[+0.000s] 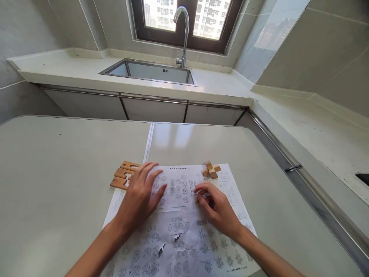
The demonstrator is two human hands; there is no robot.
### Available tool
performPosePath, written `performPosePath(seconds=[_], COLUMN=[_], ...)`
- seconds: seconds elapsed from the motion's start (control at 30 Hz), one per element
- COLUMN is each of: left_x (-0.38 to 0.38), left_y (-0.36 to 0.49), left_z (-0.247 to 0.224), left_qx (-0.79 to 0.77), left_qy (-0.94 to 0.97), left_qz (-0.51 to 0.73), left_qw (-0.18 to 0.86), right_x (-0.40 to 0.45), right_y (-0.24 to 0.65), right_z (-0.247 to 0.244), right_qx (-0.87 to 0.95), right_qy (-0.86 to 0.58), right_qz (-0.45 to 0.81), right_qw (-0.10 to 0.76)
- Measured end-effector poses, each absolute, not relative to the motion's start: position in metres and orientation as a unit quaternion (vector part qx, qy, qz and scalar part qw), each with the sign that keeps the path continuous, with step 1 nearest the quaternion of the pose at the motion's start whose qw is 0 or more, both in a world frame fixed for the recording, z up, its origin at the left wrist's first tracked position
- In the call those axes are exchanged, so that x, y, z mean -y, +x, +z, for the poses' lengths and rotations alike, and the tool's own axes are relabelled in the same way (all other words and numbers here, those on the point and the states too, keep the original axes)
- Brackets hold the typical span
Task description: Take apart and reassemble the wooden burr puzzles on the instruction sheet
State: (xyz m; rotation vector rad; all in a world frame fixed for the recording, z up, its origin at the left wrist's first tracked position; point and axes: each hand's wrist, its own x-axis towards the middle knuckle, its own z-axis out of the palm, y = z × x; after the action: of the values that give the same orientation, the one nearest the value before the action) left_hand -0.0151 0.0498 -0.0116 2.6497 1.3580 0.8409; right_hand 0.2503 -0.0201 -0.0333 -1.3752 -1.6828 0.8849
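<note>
A large printed instruction sheet (178, 217) full of small diagrams lies on the table, creased and torn in its lower middle. My left hand (140, 194) is over its upper left part, fingers apart and nothing in them. Three flat wooden puzzle pieces (121, 173) with numbers and cut-outs lie side by side at that corner, their right ends hidden behind this hand. My right hand (215, 207) rests on the sheet's right half, its fingers curled in; anything inside them is hidden. Just beyond it, an assembled wooden burr puzzle (211, 170) sits near the sheet's top right corner.
The pale table (57, 184) has a seam (148, 142) running away from me. Beyond it stands a counter (216, 82) with a sink (155, 73), a tall faucet (183, 38) and a window. Another counter (319, 130) runs along the right side.
</note>
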Motion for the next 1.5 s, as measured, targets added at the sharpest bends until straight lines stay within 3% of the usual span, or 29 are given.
performPosePath(seconds=[0.17, 0.33, 1.5], left_x=[-0.027, -0.017, -0.020], left_y=[0.004, 0.013, 0.018], left_z=[-0.010, -0.015, -0.021], left_qx=[-0.290, -0.244, -0.283], left_qy=[0.920, 0.935, 0.917], left_qz=[0.251, 0.231, 0.186], left_qw=[0.076, 0.113, 0.212], right_x=[0.019, 0.016, 0.011], right_y=[0.251, 0.253, 0.253], right_z=[-0.032, -0.029, -0.028], right_qx=[0.660, 0.651, 0.627], right_qy=[-0.539, -0.533, -0.537], right_qz=[0.355, 0.380, 0.435], right_qw=[0.385, 0.385, 0.360])
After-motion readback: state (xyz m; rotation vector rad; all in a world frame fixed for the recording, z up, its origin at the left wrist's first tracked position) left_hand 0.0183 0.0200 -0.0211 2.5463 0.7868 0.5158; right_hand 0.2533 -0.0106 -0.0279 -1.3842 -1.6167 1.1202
